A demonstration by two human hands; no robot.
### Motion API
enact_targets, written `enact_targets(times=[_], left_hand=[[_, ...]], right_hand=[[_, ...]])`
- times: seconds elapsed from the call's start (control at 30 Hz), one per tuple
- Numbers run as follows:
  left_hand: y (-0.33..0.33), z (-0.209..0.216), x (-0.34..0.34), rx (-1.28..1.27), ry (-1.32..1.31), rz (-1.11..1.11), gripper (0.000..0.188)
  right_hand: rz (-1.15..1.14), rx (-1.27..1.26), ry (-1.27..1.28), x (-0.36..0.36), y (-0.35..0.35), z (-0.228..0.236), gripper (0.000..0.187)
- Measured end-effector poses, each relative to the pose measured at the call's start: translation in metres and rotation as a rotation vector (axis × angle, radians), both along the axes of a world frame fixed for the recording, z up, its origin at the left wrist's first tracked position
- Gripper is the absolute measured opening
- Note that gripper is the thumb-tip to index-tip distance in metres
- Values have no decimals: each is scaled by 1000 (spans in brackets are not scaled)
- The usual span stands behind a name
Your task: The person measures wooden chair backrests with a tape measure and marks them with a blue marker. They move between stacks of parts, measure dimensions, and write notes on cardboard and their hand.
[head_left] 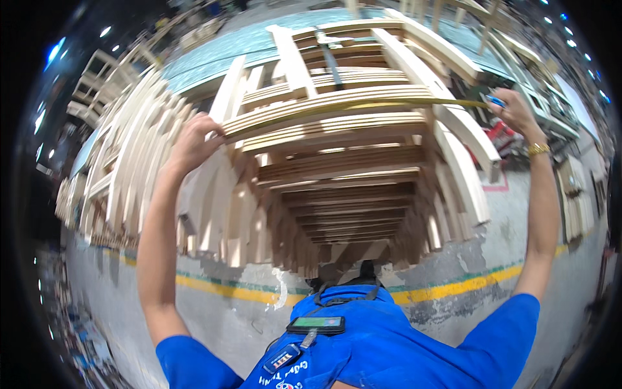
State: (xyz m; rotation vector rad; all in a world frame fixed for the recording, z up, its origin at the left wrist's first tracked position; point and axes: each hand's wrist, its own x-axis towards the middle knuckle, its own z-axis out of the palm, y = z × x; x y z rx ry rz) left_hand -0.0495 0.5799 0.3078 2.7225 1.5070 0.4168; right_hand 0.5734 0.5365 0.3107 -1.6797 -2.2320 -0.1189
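Note:
A yellow tape measure blade (389, 101) is stretched across the top of a tall stack of pale wooden frames (343, 122), running along an upper crosspiece. At the left end of that crosspiece, my left hand (194, 144) pinches the blade's end; the fingertips partly hide it. Out past the stack's right side, my right hand (518, 115) is closed around the tape's case, of which only a small blue part (495, 101) shows. The blade passes over the right-hand upright (421, 71) before reaching that hand.
More wooden frames (133, 162) stand packed together at the left. Behind the stack lies a light blue-green surface (214, 52). A yellow floor line (453, 290) crosses the grey floor near my feet. Wooden pieces (573, 194) stand at the far right.

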Motion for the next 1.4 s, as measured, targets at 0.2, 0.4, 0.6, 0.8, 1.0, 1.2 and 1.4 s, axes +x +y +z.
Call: enact_targets(times=[0.2, 0.4, 0.6, 0.8, 1.0, 1.2, 1.4], left_hand=[[-3, -7, 9, 39, -34, -81, 8], [-5, 4, 16, -90, -238, 58, 7], [24, -5, 123, 35, -326, 56, 15], [38, -27, 135, -24, -551, 261, 17], [42, -52, 148, 58, -689, 234, 20], [44, -72, 163, 129, -743, 372, 24], [49, -80, 146, 7, -718, 414, 31]], right_hand=[[-65, -26, -17, -5, -4, 0, 26], [18, 29, 121, -4, -5, -9, 22], [56, 158, 67, -50, 24, -3, 21], [-86, 111, 22, -51, 40, -5, 19], [-72, 195, -16, -25, 44, -21, 25], [31, 238, 74, 6, 68, -35, 17], [1, 423, 79, 126, 105, -63, 19]])
